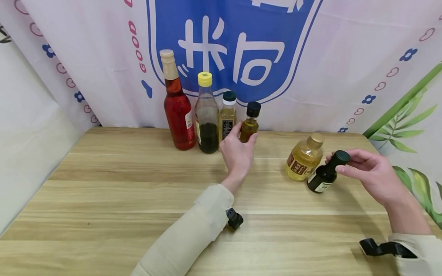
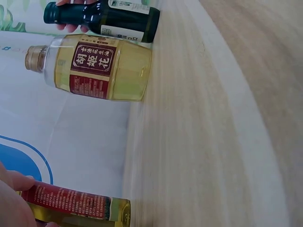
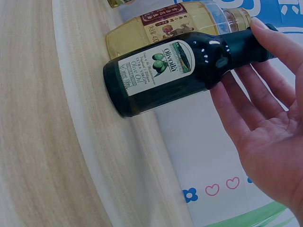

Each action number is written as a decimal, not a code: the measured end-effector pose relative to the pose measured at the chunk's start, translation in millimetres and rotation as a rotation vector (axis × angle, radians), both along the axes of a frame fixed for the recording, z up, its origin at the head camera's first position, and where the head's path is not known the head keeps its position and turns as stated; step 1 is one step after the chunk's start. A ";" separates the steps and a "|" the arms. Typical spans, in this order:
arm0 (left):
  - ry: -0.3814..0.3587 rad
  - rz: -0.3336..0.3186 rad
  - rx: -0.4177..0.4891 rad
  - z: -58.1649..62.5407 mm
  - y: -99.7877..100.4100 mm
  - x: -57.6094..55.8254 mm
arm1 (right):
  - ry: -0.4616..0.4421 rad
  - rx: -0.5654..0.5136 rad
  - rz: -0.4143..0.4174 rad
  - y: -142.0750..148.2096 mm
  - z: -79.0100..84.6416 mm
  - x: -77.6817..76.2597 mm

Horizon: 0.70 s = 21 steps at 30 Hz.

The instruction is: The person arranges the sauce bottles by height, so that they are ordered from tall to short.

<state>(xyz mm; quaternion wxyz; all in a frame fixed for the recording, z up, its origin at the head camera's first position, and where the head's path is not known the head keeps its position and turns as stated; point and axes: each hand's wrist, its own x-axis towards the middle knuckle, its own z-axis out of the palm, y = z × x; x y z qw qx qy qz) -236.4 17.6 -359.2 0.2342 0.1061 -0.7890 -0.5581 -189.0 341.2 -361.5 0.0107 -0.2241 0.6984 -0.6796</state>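
My left hand (image 1: pixel 238 155) grips a small oil bottle (image 1: pixel 249 128) with a black cap. Its red label with white print shows in the left wrist view, where the bottle (image 2: pixel 71 201) has its base at the table. On the right, my right hand (image 1: pixel 378 174) holds a dark green olive oil bottle (image 1: pixel 322 178) by the neck, thumb on one side and fingers behind. A cream label with green olives faces the right wrist camera on this bottle (image 3: pixel 156 71). Close beside it stands a larger bottle of yellow oil (image 1: pixel 304 157) with a gold cap.
Left of my left hand, a row runs along the back of the wooden table (image 1: pixel 138 191): a tall red bottle (image 1: pixel 178 115), a yellow-capped bottle (image 1: pixel 208 134) of dark liquid, and a green-capped oil bottle (image 1: pixel 227 119). Behind them hangs a printed curtain (image 1: pixel 114 76).
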 end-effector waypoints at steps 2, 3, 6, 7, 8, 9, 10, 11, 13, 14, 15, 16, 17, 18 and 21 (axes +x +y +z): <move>0.011 0.002 0.000 -0.2 -0.1 0.3 | -0.005 -0.003 0.002 0.1 0.0 -0.2; 0.016 0.003 0.001 -0.4 0.0 0.1 | -0.007 -0.005 0.002 0.2 0.0 -0.3; 0.028 0.006 0.006 -0.7 0.3 -0.4 | -0.012 -0.005 0.000 -0.2 0.2 -0.6; 0.032 0.007 0.008 -0.4 0.6 -0.7 | -0.011 -0.004 -0.002 -0.3 0.8 -0.6; 0.033 0.008 0.008 -0.2 0.8 -1.0 | -0.012 -0.005 -0.003 -0.6 1.4 -0.6; 0.032 0.008 0.008 -0.1 1.2 -1.2 | -0.012 -0.001 -0.006 -0.7 1.9 -0.2; 0.030 0.008 0.009 0.3 1.6 -1.1 | -0.011 0.006 -0.011 -0.8 2.5 0.3; 0.026 0.008 0.009 0.4 2.1 -1.1 | -0.010 0.011 -0.014 -0.9 3.1 0.9; 0.018 0.004 0.009 0.4 3.1 -0.8 | -0.009 0.019 -0.017 -0.7 3.9 2.5; 0.015 0.001 0.009 0.2 3.6 -0.5 | -0.009 0.022 -0.017 -0.6 4.2 3.3; 0.014 -0.001 0.013 0.0 4.0 -0.1 | -0.007 0.026 -0.015 -0.4 4.4 3.9; 0.016 -0.001 0.018 -0.1 4.3 0.4 | -0.007 0.028 -0.012 -0.5 4.6 4.0; 0.020 0.001 0.020 -0.2 4.4 0.8 | -0.009 0.026 -0.009 -0.9 4.6 4.0; 0.026 0.004 0.023 -0.4 4.5 1.1 | -0.010 0.028 -0.010 -1.4 4.7 3.9; 0.043 0.017 0.023 -0.7 4.0 1.5 | -0.013 0.036 -0.019 -3.1 5.2 2.9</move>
